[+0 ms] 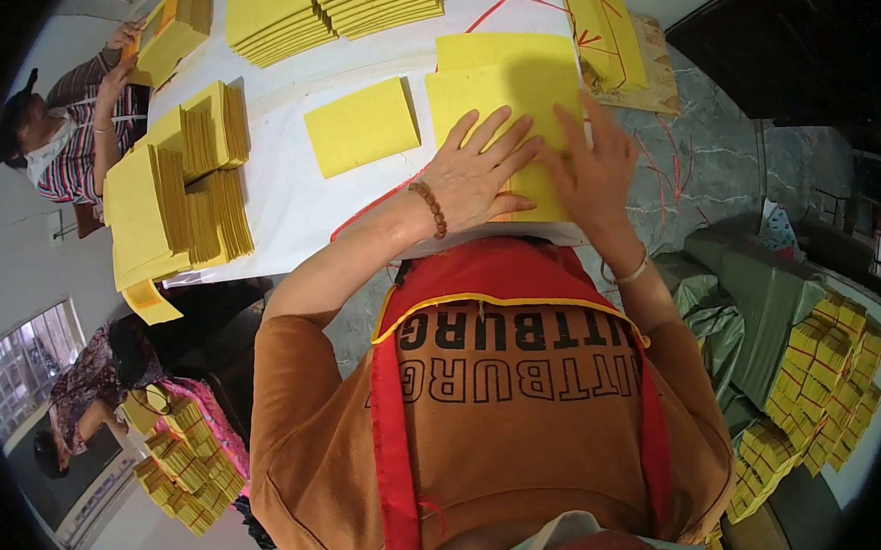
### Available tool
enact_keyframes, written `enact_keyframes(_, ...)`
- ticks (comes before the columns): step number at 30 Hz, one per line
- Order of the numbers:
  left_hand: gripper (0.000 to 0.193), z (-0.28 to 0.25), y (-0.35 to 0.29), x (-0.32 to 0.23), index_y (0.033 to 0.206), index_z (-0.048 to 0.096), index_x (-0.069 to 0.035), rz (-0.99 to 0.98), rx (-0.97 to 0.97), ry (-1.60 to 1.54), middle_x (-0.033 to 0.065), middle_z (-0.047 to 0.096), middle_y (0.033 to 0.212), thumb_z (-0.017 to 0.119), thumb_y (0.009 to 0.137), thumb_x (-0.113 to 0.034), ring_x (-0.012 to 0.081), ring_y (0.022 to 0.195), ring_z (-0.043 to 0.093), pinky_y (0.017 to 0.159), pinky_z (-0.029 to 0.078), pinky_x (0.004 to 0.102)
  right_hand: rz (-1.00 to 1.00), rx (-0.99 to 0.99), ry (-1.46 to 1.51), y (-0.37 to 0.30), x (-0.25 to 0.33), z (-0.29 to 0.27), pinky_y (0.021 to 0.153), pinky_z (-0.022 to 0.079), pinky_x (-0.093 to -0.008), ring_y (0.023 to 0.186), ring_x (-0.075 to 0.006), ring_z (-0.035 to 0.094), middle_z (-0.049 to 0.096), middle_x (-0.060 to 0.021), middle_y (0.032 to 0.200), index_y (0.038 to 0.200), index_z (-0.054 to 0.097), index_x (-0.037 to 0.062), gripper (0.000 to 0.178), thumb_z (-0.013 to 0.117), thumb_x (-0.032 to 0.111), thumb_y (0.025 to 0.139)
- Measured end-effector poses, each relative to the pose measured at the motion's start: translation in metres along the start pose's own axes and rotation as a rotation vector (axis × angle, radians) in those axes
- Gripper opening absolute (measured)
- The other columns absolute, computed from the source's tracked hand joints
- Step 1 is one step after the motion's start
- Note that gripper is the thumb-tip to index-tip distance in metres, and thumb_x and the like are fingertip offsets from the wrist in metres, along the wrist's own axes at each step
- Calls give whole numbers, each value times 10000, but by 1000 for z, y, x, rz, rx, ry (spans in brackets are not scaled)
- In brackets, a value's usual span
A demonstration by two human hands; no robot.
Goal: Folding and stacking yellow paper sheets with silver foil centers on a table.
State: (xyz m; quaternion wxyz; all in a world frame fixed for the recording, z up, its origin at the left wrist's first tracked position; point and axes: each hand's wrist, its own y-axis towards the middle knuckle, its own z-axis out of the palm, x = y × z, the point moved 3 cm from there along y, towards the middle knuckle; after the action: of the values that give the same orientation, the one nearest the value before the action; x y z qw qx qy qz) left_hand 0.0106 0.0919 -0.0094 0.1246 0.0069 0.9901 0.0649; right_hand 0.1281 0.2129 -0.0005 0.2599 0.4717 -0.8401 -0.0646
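Note:
A stack of yellow paper sheets (470, 84) lies at the table's near edge, right in front of me. My left hand (480, 173) rests flat on the sheets, fingers spread. A bit of orange shows by its thumb; I cannot make out what it is. My right hand (595, 172) is at the right edge of the same sheets, somewhat blurred, its fingers apart and nothing visible in them. Just left of these sheets is a smaller yellow paper stack (361, 128). The white-covered table (282, 189) carries all of this.
Thick yellow paper bundles (163, 205) stand along the table's left side, with more fanned stacks (332, 17) at the far side. Tied yellow bundles (613, 42) lie beyond the right edge. Two people are at the left, one handling paper. Piled bundles (830, 384) stand at lower right.

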Motion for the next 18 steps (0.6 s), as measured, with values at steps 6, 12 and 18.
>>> enact_keyframes(6, 545, 5, 3, 9, 1292, 443, -57, -1, -81, -70, 149, 345, 1393, 543, 862, -376, 316, 1304, 277, 1052, 244, 462, -225, 269, -74, -30, -2, 12, 1038, 111, -616, 1343, -258, 269, 327, -68, 1440, 1346, 395, 78, 580, 511, 393, 874)
enact_keyframes(12, 466, 2, 11, 5, 1233, 473, 22, 13, -190, 193, 196, 454, 1262, 564, 817, -168, 329, 1133, 443, 908, 416, 390, -148, 344, 138, -22, -11, 9, 1083, 141, -515, 1343, -257, 275, 357, -89, 1424, 1347, 389, 39, 521, 495, 297, 907)
enact_keyframes(18, 520, -4, 27, 6, 1208, 495, 20, -148, -74, 64, 162, 567, 1113, 594, 708, -81, 303, 983, 563, 829, 481, 366, 332, 155, 1133, -1, -28, -2, 1026, 310, -286, 1234, -185, 425, 500, -111, 1301, 1289, 458, -5, 365, 412, 161, 968)
